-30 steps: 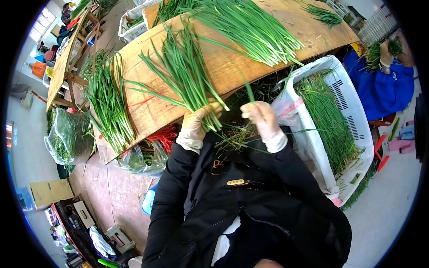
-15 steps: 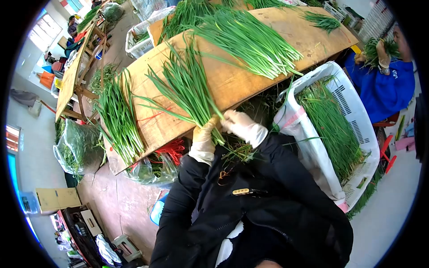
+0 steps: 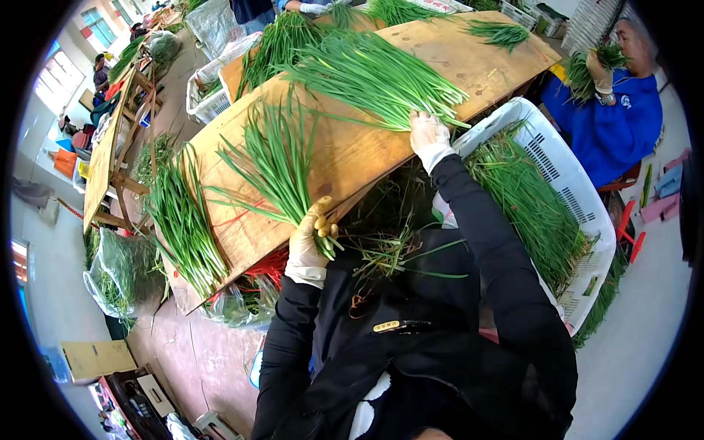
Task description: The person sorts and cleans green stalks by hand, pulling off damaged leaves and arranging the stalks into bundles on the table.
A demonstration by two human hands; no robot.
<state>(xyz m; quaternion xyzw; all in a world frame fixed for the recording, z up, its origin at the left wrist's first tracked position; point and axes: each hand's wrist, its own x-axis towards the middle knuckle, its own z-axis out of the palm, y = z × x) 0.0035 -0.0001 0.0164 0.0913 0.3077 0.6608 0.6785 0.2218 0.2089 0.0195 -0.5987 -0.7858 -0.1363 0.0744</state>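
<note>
My left hand, in a pale glove with yellowed fingertips, is closed round the lower stems of a bunch of garlic chives. The bunch's leaves fan out over the near edge of the wooden table. Further right, my gloved right hand has its fingers bent onto the white stem ends of a large chive pile; its fingertips are partly hidden among the stems. A separate chive bundle lies at the table's left end. Loose trimmings rest on my dark apron.
At my right stands a white plastic crate filled with chives. Beyond it a person in blue holds greens. Plastic bags and red ties sit below the table's left part.
My right hand has left the bunch and reached up and right to the large pile. My left hand still holds the bunch. Another person's gloved hand now shows at the table's far side.
</note>
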